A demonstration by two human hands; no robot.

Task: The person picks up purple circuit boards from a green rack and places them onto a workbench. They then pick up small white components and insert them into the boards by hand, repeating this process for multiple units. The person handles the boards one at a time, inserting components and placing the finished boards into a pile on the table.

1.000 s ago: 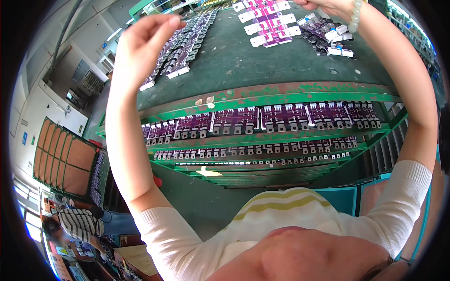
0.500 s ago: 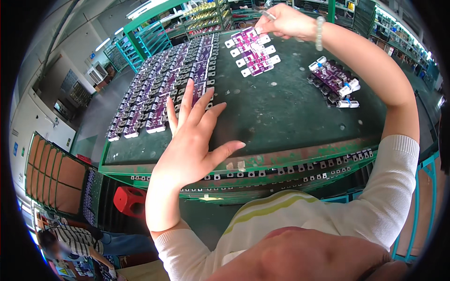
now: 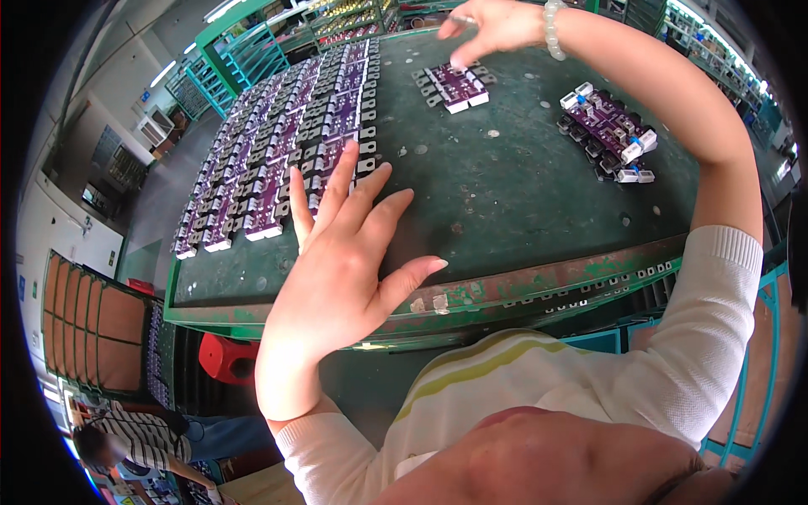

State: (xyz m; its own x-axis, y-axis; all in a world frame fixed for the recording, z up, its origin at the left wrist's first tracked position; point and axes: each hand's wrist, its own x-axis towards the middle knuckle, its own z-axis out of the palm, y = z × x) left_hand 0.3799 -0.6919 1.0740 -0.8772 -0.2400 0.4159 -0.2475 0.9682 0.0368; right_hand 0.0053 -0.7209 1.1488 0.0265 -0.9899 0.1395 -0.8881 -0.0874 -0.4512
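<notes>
Over the near end of the board rows, my left hand (image 3: 330, 252) is open with fingers spread; it holds nothing. My right hand (image 3: 498, 27), with a beaded bracelet (image 3: 554, 29) at the wrist, is at the far side of the table. A thin grey stick-like thing (image 3: 462, 18) is held among its fingers, too small and blurred to name. Below its thumb lies a purple circuit board (image 3: 457, 87) with metal tabs along its sides; whether the thumb touches it I cannot tell. Closely packed rows of similar boards (image 3: 278, 151) cover the table's left part.
At the table's right lies a stack of purple boards (image 3: 608, 130) with white and blue connectors. The dark green tabletop (image 3: 505, 194) has a worn raised front rim (image 3: 505, 286). Boards show on a shelf below. A red stool (image 3: 225, 358) and another person (image 3: 139, 433) are at lower left.
The board that my right hand held up tilted now lies on the table. The thumb has parted from the fingers and the hand has risen slightly. My left hand stays nearly still.
</notes>
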